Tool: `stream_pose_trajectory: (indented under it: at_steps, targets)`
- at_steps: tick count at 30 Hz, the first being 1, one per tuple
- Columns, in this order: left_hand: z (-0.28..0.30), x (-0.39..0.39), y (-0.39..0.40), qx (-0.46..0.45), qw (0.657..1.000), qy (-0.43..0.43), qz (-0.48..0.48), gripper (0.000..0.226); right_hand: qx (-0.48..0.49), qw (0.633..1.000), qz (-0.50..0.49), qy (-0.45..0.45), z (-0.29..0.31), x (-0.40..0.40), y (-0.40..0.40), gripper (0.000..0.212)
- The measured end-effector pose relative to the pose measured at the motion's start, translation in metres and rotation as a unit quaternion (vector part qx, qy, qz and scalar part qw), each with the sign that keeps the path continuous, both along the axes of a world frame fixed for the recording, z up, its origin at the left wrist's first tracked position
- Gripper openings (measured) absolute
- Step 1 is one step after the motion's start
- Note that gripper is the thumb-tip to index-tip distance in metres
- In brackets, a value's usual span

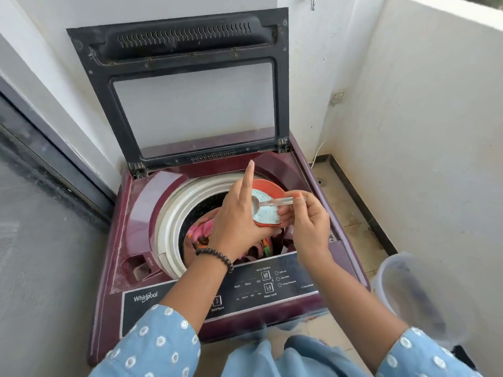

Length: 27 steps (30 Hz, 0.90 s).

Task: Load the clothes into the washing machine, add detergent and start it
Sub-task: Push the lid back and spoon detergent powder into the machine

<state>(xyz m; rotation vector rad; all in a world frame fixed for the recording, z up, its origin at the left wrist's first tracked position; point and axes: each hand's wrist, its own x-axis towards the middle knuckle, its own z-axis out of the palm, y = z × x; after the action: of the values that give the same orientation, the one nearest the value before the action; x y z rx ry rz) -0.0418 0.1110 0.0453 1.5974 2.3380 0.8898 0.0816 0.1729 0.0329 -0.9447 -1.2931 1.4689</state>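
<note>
We are in a white-walled corner, over a maroon washer (136, 213) with its lid (187, 88) propped open. Clothes (201, 232) already lie in the drum. Our left hand (239, 221) holds a red tub (268, 186) of pale detergent (265, 210) above the drum opening, forefinger pointing up. Our right hand (307, 227) pinches a spoon (272, 204), its bowl resting in the powder. To do this well, we should keep the tub over the drum so spills fall inside, lift a level spoonful, and tip it onto the clothes rather than the rim.
</note>
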Motion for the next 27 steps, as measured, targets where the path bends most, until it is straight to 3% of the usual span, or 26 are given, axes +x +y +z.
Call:
stream_pose_trajectory:
  at_steps: [10, 15, 27]
  targets:
    - [-0.016, -0.001, 0.001, 0.003, 0.996, -0.068, -0.063, 0.138, -0.133, 0.986, -0.051, 0.091, -0.011, 0.015, -0.002, 0.030]
    - [-0.027, 0.000, 0.005, -0.002, 0.990, -0.112, -0.080, 0.138, -0.146, 0.978, -0.078, 0.128, -0.012, 0.024, -0.004, 0.028]
    - [-0.046, -0.011, 0.008, -0.010, 0.991, -0.117, -0.062, 0.137, -0.142, 0.964, -0.165, 0.152, -0.021, 0.053, 0.008, 0.028]
